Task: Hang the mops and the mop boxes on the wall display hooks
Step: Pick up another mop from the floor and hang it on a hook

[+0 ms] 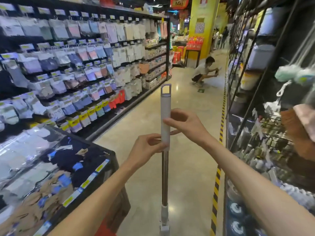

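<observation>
The mop (165, 120) stood upright mid-aisle, its pale grip pinched by the left hand (147, 147) low and the right hand (185, 124) higher. Such light fingertip holds risked it tipping toward the display rack (252, 92).

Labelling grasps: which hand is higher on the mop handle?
The right hand, fingers around the middle of the grey grip sleeve of the mop. The left hand pinches the sleeve's lower end.

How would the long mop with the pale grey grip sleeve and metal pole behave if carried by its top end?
The mop is probably stiff: its metal pole stands straight. Likely light, since the left hand and right hand only pinch it. The far-off base may swing.
</observation>
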### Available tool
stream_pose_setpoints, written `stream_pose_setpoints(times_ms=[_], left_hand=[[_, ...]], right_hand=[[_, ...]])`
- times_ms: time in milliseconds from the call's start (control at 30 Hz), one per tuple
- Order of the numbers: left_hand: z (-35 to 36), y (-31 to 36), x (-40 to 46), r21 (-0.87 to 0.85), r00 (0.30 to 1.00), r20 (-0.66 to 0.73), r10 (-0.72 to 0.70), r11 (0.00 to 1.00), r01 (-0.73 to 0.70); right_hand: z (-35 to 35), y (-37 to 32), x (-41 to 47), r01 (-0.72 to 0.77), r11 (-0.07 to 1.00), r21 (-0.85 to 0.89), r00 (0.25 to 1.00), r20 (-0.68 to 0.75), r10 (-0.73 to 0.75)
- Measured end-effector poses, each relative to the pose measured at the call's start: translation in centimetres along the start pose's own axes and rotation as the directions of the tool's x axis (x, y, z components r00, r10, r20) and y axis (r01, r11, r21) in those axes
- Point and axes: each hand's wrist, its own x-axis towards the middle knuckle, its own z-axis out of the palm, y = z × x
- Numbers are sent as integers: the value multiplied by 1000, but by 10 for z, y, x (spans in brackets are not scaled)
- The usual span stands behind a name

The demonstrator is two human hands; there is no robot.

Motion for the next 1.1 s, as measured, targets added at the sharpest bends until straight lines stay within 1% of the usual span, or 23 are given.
stream_pose_setpoints(times_ms=[367, 533, 667, 767, 867, 967, 1100], left_hand=[[80, -28, 217, -98, 997, 35, 66, 993, -62], [102, -49, 343, -139, 992, 69, 110, 985, -99], [116, -47, 443, -176, 985, 89, 148, 976, -131], [125, -46, 519, -202, 979, 108, 174, 968, -149], [134, -46, 591, -203, 974, 116, 196, 964, -170], [144, -49, 659, -212, 963, 132, 235, 956, -204], [160, -62, 753, -223, 963, 133, 236, 953, -203]], right_hand=[[-138, 68, 122, -17, 997, -78, 984, -178, 3], [-201, 111, 209, -26, 986, -162, 971, -240, -14], [-250, 135, 287, -50, 979, -197, 951, -310, -14], [-286, 149, 342, -60, 982, -178, 931, -365, -10], [-320, 163, 392, -74, 978, -195, 916, -402, -11], [-352, 182, 443, -80, 962, -262, 892, -449, -49], [-396, 222, 515, -99, 925, -367, 875, -475, -95]])
